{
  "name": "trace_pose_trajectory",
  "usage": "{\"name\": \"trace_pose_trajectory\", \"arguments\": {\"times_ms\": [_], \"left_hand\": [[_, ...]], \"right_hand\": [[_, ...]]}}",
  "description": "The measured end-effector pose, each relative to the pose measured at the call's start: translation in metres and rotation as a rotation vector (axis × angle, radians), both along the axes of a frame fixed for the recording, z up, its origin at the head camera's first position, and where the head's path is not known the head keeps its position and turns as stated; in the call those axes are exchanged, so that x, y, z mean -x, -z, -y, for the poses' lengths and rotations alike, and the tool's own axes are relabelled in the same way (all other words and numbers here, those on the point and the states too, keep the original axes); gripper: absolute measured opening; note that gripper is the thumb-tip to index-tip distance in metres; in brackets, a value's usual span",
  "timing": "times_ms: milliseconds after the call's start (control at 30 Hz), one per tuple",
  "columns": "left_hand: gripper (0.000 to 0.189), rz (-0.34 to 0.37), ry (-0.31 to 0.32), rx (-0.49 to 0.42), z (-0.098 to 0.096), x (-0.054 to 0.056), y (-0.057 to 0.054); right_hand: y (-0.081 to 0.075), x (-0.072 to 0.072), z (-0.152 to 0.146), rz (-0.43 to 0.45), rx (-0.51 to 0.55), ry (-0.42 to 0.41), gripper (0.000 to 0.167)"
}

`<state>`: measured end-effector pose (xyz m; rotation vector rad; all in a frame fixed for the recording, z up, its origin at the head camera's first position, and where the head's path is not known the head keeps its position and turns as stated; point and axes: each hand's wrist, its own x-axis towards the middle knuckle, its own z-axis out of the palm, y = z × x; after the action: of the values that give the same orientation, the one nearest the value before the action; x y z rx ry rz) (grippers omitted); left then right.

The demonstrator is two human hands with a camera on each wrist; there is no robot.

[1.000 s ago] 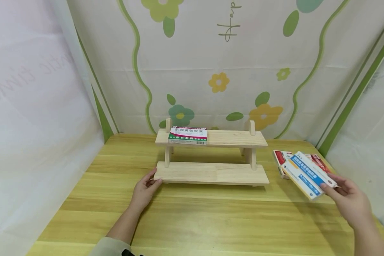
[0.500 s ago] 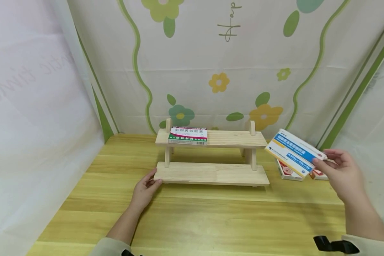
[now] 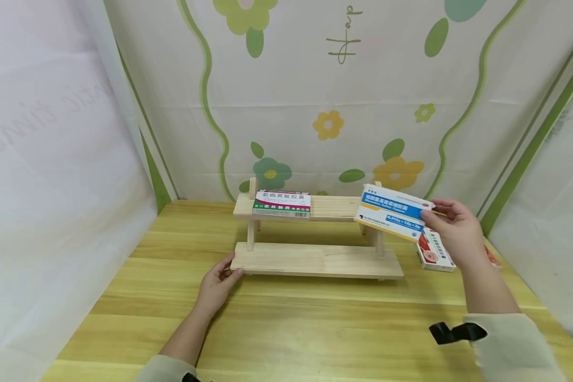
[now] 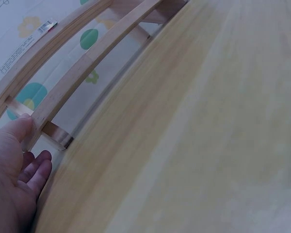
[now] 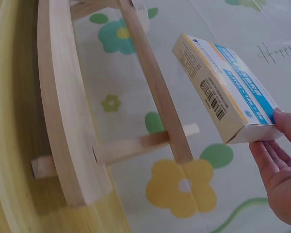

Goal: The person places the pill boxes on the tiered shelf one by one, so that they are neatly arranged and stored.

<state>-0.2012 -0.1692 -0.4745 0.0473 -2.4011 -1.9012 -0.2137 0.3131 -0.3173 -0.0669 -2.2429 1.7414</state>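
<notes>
A two-tier wooden shelf [image 3: 315, 260] stands on the table. A red, white and green medicine box [image 3: 281, 203] lies on its upper board at the left. My right hand [image 3: 451, 225] pinches a white and blue medicine box [image 3: 393, 212] by its right end and holds it in the air over the upper board's right end [image 5: 223, 90]. My left hand [image 3: 217, 281] rests on the table, its thumb [image 4: 19, 128] against the left end of the lower board [image 4: 77, 73], fingers relaxed.
Two or more red and white boxes [image 3: 434, 252] lie on the table right of the shelf, partly behind my right hand. A flowered cloth backdrop [image 3: 334, 95] hangs behind the shelf, white cloth at both sides. The yellow wooden table [image 3: 315, 318] stretches in front.
My right hand has lifted the white and blue box off the pile at the right and carried it left and up to the shelf's upper right end. The left hand has stayed put.
</notes>
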Motion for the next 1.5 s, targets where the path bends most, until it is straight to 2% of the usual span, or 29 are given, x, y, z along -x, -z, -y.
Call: {"name": "trace_pose_trajectory", "arguments": {"times_ms": [67, 200, 467, 600, 667, 900, 1233, 1500], "left_hand": [[0.058, 0.003, -0.001, 0.001, 0.000, 0.000, 0.000], [0.058, 0.003, 0.000, -0.001, 0.000, -0.001, -0.001], [0.058, 0.002, -0.007, -0.002, -0.001, 0.001, 0.000], [0.058, 0.001, -0.012, 0.002, 0.000, 0.001, 0.001], [0.057, 0.000, -0.011, 0.003, 0.000, 0.001, 0.001], [0.058, -0.010, -0.013, 0.003, 0.000, 0.001, 0.003], [0.058, -0.009, -0.011, 0.006, -0.001, -0.001, 0.002], [0.057, -0.005, -0.018, 0.003, -0.002, 0.000, 0.001]], "right_hand": [[-0.002, 0.007, 0.008, 0.022, -0.077, 0.020, 0.039], [-0.003, 0.021, 0.020, 0.033, -0.109, 0.000, 0.058], [-0.002, 0.047, 0.037, 0.038, -0.048, -0.086, 0.062], [-0.003, 0.057, 0.045, 0.051, 0.062, -0.125, 0.061], [-0.003, 0.062, 0.049, 0.060, 0.080, -0.132, 0.060], [0.001, 0.076, 0.057, 0.093, -0.029, -0.125, 0.054], [0.010, 0.090, 0.056, 0.144, -0.043, -0.167, 0.053], [0.013, 0.098, 0.058, 0.177, -0.187, -0.191, 0.057]]}}
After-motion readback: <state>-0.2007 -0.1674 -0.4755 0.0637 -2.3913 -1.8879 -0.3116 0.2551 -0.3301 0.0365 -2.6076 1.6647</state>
